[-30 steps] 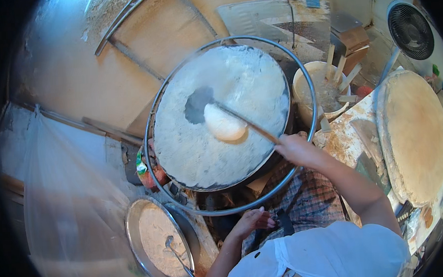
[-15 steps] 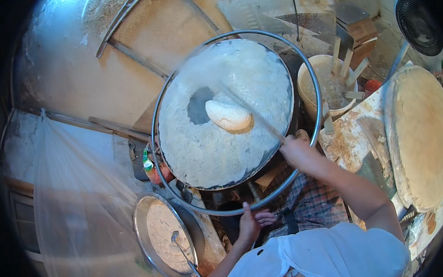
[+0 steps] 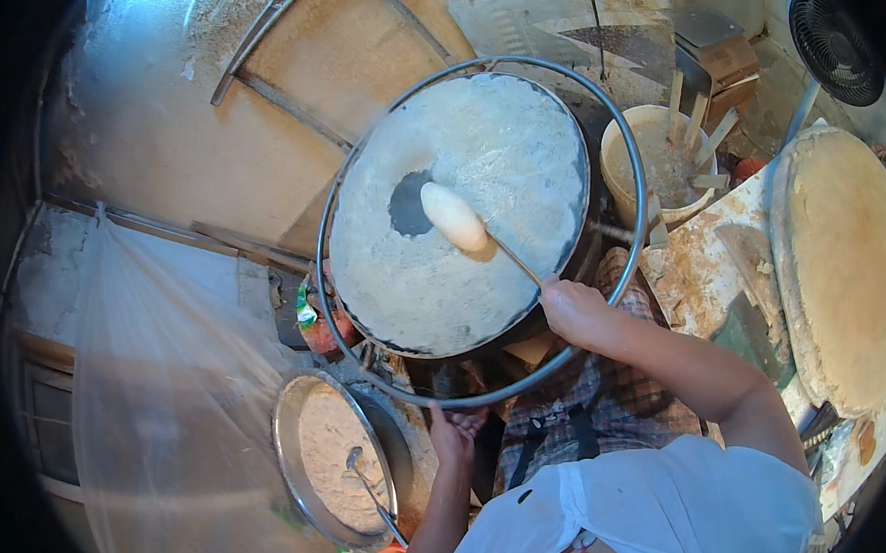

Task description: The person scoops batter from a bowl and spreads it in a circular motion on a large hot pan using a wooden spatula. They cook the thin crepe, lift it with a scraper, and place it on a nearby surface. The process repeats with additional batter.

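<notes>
Bluish upper-left glare, black curved rim

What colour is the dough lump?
The dough lump is creamy white; the head view shows it best.

A white short-sleeved top (image 3: 646, 511) is worn with a beaded necklace (image 3: 583, 544) and plaid lower garment (image 3: 650, 411).

Thin stick (image 3: 514, 257) in your right hand (image 3: 572, 310), its end at the dough lump (image 3: 451, 213) on the coated griddle (image 3: 419, 303), your left hand (image 3: 455, 434) at the near edge of the metal ring (image 3: 641, 196), ladle (image 3: 368, 489) in the bowl (image 3: 288, 455) to your left, flat rounds (image 3: 846, 275) to your right
</notes>
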A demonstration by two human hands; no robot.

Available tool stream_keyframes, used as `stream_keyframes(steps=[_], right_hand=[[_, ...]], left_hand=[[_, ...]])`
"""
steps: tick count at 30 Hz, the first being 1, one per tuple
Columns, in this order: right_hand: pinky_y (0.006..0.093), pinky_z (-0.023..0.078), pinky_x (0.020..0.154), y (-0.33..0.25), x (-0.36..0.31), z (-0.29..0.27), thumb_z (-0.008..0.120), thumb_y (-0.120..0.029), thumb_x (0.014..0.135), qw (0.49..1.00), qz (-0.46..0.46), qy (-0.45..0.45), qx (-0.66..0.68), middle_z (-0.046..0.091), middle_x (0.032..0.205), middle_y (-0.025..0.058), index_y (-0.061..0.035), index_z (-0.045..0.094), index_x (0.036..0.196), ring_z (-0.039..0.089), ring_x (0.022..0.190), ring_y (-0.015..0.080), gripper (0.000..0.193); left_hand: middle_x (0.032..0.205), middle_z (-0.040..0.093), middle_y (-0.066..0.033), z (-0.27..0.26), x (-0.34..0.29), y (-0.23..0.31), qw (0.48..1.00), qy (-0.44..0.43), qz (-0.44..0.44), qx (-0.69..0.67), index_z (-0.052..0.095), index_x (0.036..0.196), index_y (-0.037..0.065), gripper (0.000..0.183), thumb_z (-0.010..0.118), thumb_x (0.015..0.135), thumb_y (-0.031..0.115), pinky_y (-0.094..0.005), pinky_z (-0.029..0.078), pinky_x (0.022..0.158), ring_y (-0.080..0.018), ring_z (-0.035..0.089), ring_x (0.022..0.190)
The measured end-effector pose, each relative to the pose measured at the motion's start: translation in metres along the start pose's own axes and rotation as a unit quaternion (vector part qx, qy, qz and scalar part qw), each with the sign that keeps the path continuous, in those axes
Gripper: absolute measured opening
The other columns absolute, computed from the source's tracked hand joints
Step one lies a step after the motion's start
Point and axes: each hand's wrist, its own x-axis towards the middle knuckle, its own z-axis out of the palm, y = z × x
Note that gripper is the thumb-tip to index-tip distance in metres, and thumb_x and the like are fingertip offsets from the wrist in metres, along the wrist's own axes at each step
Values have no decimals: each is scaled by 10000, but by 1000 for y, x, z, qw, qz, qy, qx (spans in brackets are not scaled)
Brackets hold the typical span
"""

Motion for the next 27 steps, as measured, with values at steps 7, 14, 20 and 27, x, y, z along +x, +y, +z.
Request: stream_keyframes(steps=[7, 14, 20, 27], right_hand=[[492, 520, 720, 22, -4, -33, 442, -141, 916, 998, 34, 49, -30, 648, 864, 264, 85, 524, 1014, 648, 802, 418, 260], [499, 518, 725, 14, 33, 1, 433, -92, 874, 995, -48, 0, -86, 643, 875, 281, 88, 560, 1011, 652, 805, 420, 259], [515, 507, 697, 6, -12, 4, 483, -139, 885, 992, 68, 101, -18, 635, 760, 269, 81, 505, 935, 643, 764, 426, 226], [504, 512, 723, -9, 14, 17, 463, -218, 917, 996, 6, 12, -89, 644, 874, 270, 22, 575, 1003, 643, 804, 419, 278]], left_hand=[[864, 669, -237, 38, -11, -17, 964, -163, -167, 126, 542, 1046, -56, 751, 189, 961, 602, -387, 538, 701, -324, 675, 795], [882, 669, -130, 94, -15, -2, 828, -412, -219, 311, 604, 1046, -18, 525, 397, 986, 461, -317, 495, 809, -227, 659, 849], [652, 623, -118, -48, -3, 39, 962, -147, -64, 221, 606, 961, -77, 401, 516, 952, 314, -364, 555, 680, -265, 658, 617], [617, 627, -129, -257, -10, 56, 791, 178, 270, 519, 669, 809, -33, 227, 571, 884, 158, -336, 469, 551, -217, 631, 587]])
